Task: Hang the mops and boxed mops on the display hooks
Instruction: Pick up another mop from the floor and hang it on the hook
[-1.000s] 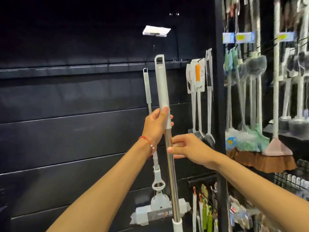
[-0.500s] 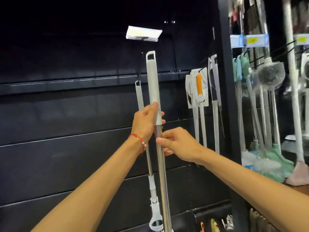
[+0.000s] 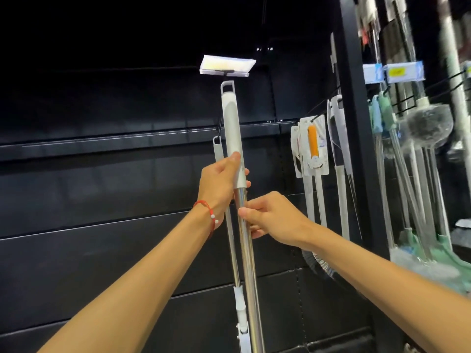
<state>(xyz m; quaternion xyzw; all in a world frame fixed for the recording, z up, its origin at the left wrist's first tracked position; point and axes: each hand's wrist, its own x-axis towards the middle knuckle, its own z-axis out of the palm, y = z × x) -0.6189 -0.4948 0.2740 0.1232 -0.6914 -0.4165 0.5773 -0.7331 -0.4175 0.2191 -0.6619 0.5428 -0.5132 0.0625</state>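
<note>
I hold the mop upright: grey grip, loop on top, steel shaft. My left hand wraps the grip; my right hand pinches the shaft.

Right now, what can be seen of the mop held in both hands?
The mop stands almost upright: a pale grey plastic grip topped by a hanging loop, then a shiny metal pole running out of frame, head unseen. The left hand grips the grip's lower end; the right hand holds the pole just below. The loop sits under a white label.
</note>
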